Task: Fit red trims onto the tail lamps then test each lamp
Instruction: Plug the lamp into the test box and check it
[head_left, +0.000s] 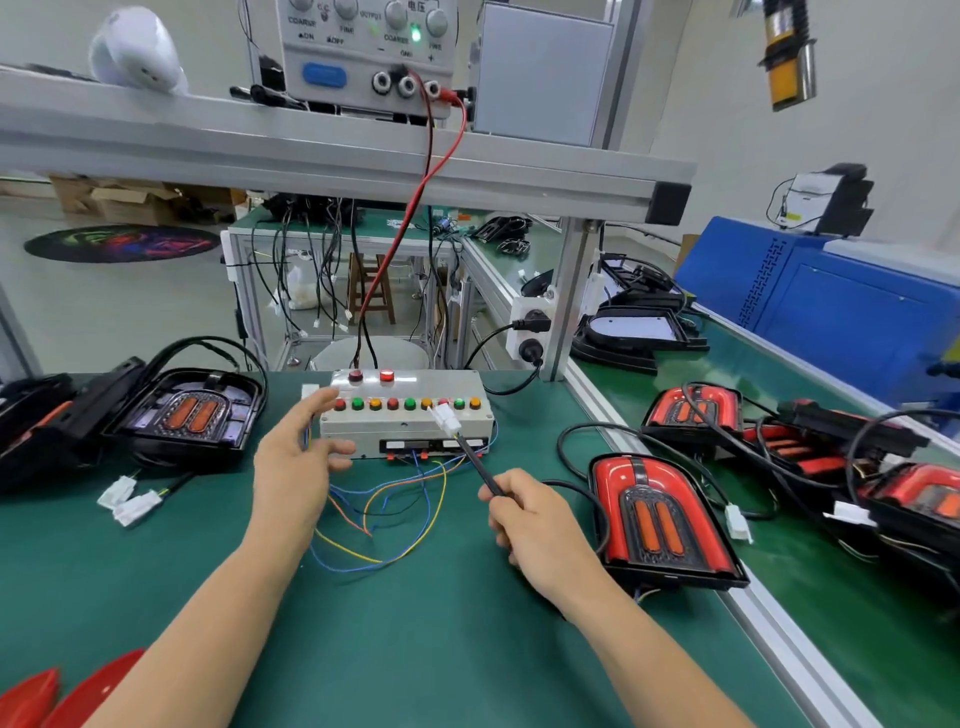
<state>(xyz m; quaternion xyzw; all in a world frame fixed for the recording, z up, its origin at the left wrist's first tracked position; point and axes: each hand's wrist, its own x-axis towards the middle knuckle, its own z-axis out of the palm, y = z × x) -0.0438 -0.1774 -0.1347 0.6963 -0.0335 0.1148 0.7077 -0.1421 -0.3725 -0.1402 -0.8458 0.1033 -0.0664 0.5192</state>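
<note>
Two hands: our right hand (524, 514) pinches one lamp cable (480, 470), left hand (298, 462) open beside one tester box (408, 428) with nine buttons.

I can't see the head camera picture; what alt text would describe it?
At a green workbench, a person's right hand holds a black cable with a white connector up to a grey test box with coloured buttons, the open left hand beside the box. A red-trimmed tail lamp lies to the right, an untrimmed lamp to the left.
</note>
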